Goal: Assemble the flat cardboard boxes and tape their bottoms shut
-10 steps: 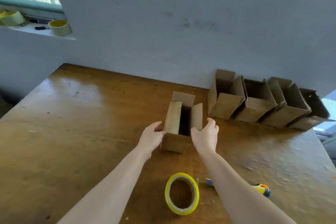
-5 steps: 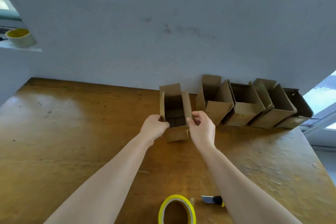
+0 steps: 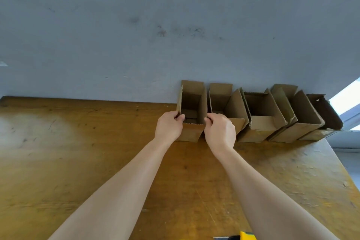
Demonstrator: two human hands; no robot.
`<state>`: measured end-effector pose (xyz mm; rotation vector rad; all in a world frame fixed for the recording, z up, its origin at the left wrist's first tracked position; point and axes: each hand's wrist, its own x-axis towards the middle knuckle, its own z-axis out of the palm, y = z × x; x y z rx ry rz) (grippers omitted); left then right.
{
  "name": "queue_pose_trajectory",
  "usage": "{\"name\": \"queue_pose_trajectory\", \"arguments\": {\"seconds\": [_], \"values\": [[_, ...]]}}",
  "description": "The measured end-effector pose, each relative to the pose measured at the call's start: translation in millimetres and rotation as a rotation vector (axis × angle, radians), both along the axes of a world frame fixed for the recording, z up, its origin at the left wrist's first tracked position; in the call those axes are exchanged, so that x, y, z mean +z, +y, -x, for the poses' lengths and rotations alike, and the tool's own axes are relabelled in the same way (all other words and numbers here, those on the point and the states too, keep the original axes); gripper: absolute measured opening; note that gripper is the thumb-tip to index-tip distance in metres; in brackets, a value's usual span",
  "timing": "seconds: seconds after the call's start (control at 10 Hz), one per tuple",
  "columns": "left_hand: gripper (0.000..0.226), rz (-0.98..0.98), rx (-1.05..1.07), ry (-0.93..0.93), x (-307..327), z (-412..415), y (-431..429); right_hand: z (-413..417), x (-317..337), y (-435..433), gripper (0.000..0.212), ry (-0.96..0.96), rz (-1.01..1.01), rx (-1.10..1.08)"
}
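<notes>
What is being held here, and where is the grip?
The leftmost cardboard box in the row. The left hand pinches the near end of its left flap; the right hand pinches the near end of its right flap.

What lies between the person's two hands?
In the head view, one open brown cardboard box stands between the left hand and the right hand; each pinches a side flap.

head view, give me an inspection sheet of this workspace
surface: wooden table, scratched and worn.
job's things: open box upright at the left end of a row with four more boxes, against the wall.
clutter: yellow-and-black tool, cut off at the bottom edge.
hands: left hand and right hand each pinch a side of the open box.
cables: nothing seen.
surroundings: grey marked wall; window at right.
</notes>
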<state>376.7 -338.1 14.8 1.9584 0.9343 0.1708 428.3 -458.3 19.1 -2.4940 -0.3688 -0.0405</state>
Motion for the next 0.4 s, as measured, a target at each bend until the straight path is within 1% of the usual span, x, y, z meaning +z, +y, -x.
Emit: {"name": "queue_pose_trajectory", "arguments": {"seconds": [0.1,0.2,0.3,0.4], "values": [[0.041,-0.009,-0.021,0.011,1.4,0.4,0.0,1.0,6.1,1.4,0.029,0.001,0.096,0.027],[0.05,-0.02,-0.136,0.065,8.2,6.7,-3.9,6.0,14.6,2.0,0.034,0.019,0.186,0.063],[0.059,-0.101,-0.246,0.121,15.8,21.3,-6.7,15.9,17.2,-5.2,0.039,0.038,0.17,0.062],[0.06,-0.163,-0.25,0.14,26.3,45.6,-3.5,27.6,22.3,-21.2,0.036,0.064,0.11,0.053]]}}
